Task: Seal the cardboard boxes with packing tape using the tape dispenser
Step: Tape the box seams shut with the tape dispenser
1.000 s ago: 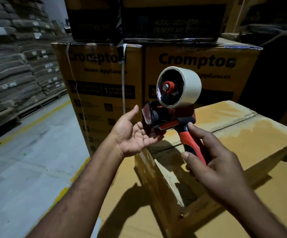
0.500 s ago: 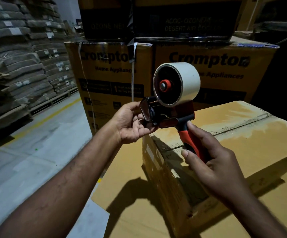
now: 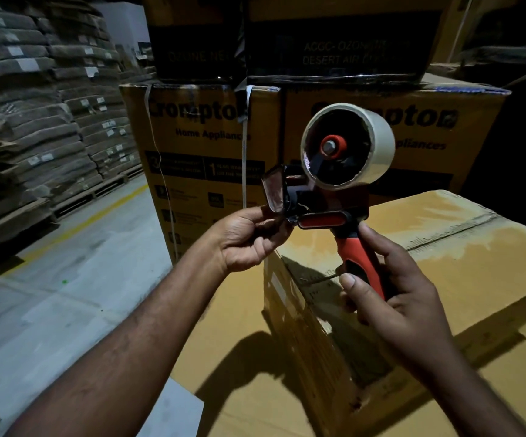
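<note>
Head view.
- Tape dispenser (image 3: 328, 212): held in the air over the near corner of the cardboard box (image 3: 444, 247).
- Right hand (image 3: 406, 298): fingers wrapped round the red handle, carrying it.
- Left hand (image 3: 246, 238): fingertips pinched at the front blade end, probably freeing the tape's end.
- Orientation: handle slants down toward the person, nose points left, tape roll (image 3: 378, 146) sits on top.

left hand (image 3: 249, 238): raised, fingers curled, pinching front end of tape dispenser (image 3: 328, 216) | right hand (image 3: 403, 298): lower, fingers wrapped round its handle, thumb on near side
</note>
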`<state>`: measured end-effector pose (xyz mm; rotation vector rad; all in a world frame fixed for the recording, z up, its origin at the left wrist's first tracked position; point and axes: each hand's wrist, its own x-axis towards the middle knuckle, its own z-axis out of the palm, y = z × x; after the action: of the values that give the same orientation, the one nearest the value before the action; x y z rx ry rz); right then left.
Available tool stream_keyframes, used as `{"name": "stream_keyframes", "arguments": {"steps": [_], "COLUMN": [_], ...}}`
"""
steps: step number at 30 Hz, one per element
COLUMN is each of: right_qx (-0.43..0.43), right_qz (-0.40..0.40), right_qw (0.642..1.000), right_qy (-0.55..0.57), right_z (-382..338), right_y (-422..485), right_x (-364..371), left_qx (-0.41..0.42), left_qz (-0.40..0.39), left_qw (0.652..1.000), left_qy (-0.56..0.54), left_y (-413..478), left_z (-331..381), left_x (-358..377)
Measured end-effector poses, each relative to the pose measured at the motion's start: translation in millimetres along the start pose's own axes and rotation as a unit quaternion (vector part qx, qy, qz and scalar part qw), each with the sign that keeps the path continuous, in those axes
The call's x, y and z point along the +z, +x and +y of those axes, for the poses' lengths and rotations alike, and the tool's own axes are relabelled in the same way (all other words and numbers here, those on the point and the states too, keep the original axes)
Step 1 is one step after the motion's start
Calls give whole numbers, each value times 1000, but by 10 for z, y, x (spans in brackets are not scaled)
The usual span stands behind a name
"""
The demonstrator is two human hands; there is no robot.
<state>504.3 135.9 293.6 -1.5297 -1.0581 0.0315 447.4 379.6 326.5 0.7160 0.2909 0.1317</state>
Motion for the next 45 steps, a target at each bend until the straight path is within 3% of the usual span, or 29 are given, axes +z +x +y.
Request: {"name": "stream_keyframes", "arguments": {"steps": [4,7,10,19,22,25,28,33,36,41,43,45], "right_qx": [21,37,41,40,45,50,58,32,1,-47,-53,-41], "right_qz": [-6,-8,-8,27,40,36,24,-16,-44,-50,-55,-61], "right_qw": [1000,999,999,997,995,994,995,999,998,985,975,965], "right_qy": [-1,4,12,68,85,88,75,23,-46,-161,-208,-252], "right_z": [56,78,96,81,64,75,84,86,74,95,98,107], "right_y": [11,19,24,16,18,-8,-41,-47,-50,-44,-70,-138], "right_x": [-20,11,40,119,100,71,13,-74,-97,-62,-32,-61], "left_qx": [10,-19,-46,23,29,14,-10,-36,-59,-71,-50,-1], "left_qz": [18,25,13,-51,-35,-25,20,30,25,34,79,176], "left_qw": [994,991,992,995,996,999,993,953,906,879,860,822], "left_qy": [112,133,113,-82,-78,-16,115,300,417,471,502,542], "left_y": [8,10,22,64,63,33,-6,-15,60,153,212,259], "left_z": [121,170,178,-188,-219,-189,-42,263,397,479,525,688], "left_x": [-32,-45,-93,-96,-129,-181,-188,-111,-111,-117,-150,-286]}}
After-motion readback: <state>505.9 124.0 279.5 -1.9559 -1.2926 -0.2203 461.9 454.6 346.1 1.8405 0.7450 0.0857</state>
